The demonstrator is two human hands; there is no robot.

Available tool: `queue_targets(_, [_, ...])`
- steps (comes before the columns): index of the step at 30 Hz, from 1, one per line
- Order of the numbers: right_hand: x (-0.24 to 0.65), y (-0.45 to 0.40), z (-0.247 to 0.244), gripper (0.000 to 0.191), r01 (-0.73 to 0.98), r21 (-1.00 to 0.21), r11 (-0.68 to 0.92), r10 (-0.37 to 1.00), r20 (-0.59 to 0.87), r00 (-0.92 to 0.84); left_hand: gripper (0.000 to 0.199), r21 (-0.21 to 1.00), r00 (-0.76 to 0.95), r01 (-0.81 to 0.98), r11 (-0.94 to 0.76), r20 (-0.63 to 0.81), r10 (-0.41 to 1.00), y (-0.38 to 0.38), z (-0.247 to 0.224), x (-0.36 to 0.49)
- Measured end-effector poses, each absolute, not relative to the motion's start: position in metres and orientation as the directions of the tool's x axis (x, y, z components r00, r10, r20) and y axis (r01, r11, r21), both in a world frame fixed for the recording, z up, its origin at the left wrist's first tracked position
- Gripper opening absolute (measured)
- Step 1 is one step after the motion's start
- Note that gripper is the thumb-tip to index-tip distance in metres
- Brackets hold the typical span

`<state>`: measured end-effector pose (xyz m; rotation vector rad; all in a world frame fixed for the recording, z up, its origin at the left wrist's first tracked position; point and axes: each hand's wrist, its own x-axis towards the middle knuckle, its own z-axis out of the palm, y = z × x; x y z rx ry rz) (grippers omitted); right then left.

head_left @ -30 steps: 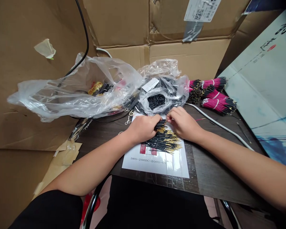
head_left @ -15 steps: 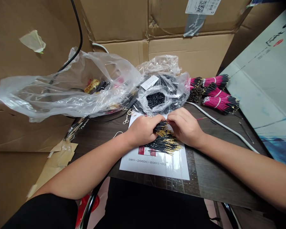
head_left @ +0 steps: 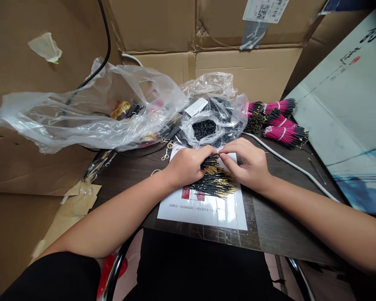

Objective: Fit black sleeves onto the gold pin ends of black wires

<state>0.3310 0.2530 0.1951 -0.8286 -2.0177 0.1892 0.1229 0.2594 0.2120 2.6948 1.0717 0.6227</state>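
Wires (head_left: 213,184), black, gold-tipped, pinched between left hand (head_left: 188,167) and right hand (head_left: 246,163).

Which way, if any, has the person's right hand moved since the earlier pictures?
Yes, slightly: judged against the printed sheet, the right hand has shifted a little toward the sheet's right edge.

The only view comes from a camera worn on the person's head, facing forward and down over a dark table (head_left: 278,221). It sits close above the left hand (head_left: 188,167) and right hand (head_left: 247,163), with cardboard (head_left: 150,25) filling the far top edge.
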Motion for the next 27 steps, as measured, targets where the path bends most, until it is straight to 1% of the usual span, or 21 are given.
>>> queue_targets(5, [0.327, 0.240, 0.200, 0.005, 0.490, -0.497, 0.717, 0.665, 0.699, -0.263, 0.039, 0.185, 0.674, 0.643, -0.743, 0.324, 0.664, 0.253, 0.212, 0.127])
queue_targets(8, [0.329, 0.235, 0.197, 0.004, 0.510, -0.494, 0.704, 0.669, 0.703, -0.243, 0.037, 0.147, 0.694, 0.629, -0.764, 0.337, 0.636, 0.250, 0.211, 0.129])
queue_targets(12, [0.336, 0.233, 0.193, 0.006, 0.539, -0.479, 0.693, 0.668, 0.708, -0.229, 0.033, 0.132, 0.711, 0.602, -0.788, 0.359, 0.604, 0.249, 0.208, 0.130])
queue_targets(15, [0.337, 0.235, 0.191, 0.012, 0.496, -0.491, 0.716, 0.661, 0.705, -0.257, 0.031, 0.115, 0.709, 0.595, -0.795, 0.389, 0.587, 0.249, 0.206, 0.130])
queue_targets(17, [0.336, 0.236, 0.191, 0.015, 0.468, -0.475, 0.745, 0.634, 0.722, -0.277, 0.032, 0.108, 0.709, 0.585, -0.804, 0.413, 0.571, 0.250, 0.206, 0.130])
queue_targets(20, [0.333, 0.238, 0.191, 0.015, 0.465, -0.454, 0.760, 0.613, 0.737, -0.283, 0.033, 0.116, 0.710, 0.566, -0.816, 0.434, 0.554, 0.250, 0.206, 0.129])
queue_targets(24, [0.333, 0.237, 0.190, 0.013, 0.471, -0.473, 0.744, 0.617, 0.757, -0.214, 0.025, 0.149, 0.693, 0.561, -0.814, 0.453, 0.561, 0.250, 0.207, 0.129])
queue_targets(27, [0.334, 0.232, 0.189, 0.015, 0.478, -0.452, 0.753, 0.572, 0.809, -0.137, 0.021, 0.134, 0.676, 0.586, -0.799, 0.463, 0.573, 0.250, 0.208, 0.130])
